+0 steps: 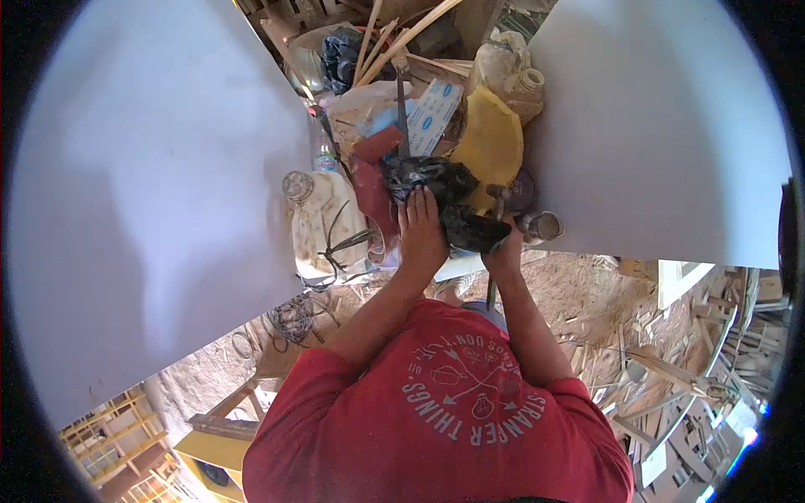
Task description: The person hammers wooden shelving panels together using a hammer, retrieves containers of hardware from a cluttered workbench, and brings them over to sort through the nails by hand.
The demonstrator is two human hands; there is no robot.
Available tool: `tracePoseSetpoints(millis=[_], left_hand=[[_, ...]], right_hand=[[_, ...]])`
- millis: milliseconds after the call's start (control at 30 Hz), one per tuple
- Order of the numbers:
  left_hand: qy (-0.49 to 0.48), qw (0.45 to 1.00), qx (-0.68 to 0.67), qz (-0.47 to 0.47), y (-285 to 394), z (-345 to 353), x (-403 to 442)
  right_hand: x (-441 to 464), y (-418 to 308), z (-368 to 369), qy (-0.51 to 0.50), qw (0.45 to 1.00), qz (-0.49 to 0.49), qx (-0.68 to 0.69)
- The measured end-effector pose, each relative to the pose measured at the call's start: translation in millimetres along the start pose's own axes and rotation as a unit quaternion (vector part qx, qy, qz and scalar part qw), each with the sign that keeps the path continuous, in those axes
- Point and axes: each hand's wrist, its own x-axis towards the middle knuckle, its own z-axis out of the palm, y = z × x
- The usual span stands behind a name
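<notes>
A crumpled black plastic bag point(430, 173) lies among the clutter, and a lower fold of it reaches toward my right hand. My left hand point(422, 225) rests on the bag with its fingers stretched out. My right hand point(505, 250) is closed at the bag's right edge; its fingertips are partly hidden. Just above it is a hammer-like metal head point(498, 196). A thin dark bar point(492, 293) shows below the bag beside my right wrist. A metal cup-like cylinder point(543, 226) sits right of that hand.
Large white panels point(168, 201) flank the work area. Left stands a dirty white jug point(323, 222) with dark ties. Around the bag are red sheet material point(373, 189), a yellow piece point(490, 138), a cloudy plastic jug point(507, 75) and wood sticks point(402, 42). Scraps litter the floor.
</notes>
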Motion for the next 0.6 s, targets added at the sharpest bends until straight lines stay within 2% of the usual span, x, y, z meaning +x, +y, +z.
tracePoseSetpoints(millis=[67, 167, 267, 300, 400, 433, 533, 567, 600], left_hand=[[-0.054, 0.995, 0.078, 0.000, -4.5, 10.1, 7.9], [-0.043, 0.985, 0.165, 0.003, -11.1, 23.7, 16.0], [-0.133, 0.980, 0.130, -0.076, -7.7, 3.6, 38.9], [-0.102, 0.981, 0.140, -0.088, -3.8, -5.8, 45.1], [-0.049, 0.986, 0.090, -0.131, -10.0, -4.4, 61.5], [-0.039, 0.988, 0.036, -0.142, -7.8, -14.2, 64.8], [-0.112, 0.966, -0.009, -0.234, 3.7, -35.6, 71.3], [-0.160, 0.956, -0.016, -0.246, 7.3, -41.2, 72.0], [-0.141, 0.965, 0.010, -0.222, 9.1, -40.2, 67.7]], right_hand=[[-17.9, -30.3, -23.1, 0.021, 0.983, -0.062, -0.169], [-30.9, -66.6, -48.2, 0.023, 0.987, 0.135, -0.089], [-41.0, -112.3, -72.6, 0.072, 0.974, 0.213, 0.001], [-46.6, -111.9, -75.5, 0.113, 0.982, 0.147, 0.015], [-58.2, -90.3, -90.4, 0.126, 0.990, 0.058, -0.036], [-60.4, -88.9, -97.0, 0.115, 0.991, 0.060, -0.028], [-61.8, -96.9, -120.3, 0.066, 0.995, 0.074, -0.004], [-62.5, -106.6, -132.7, 0.041, 0.995, 0.087, 0.002], [-62.4, -108.8, -143.6, 0.014, 0.995, 0.098, 0.007]])
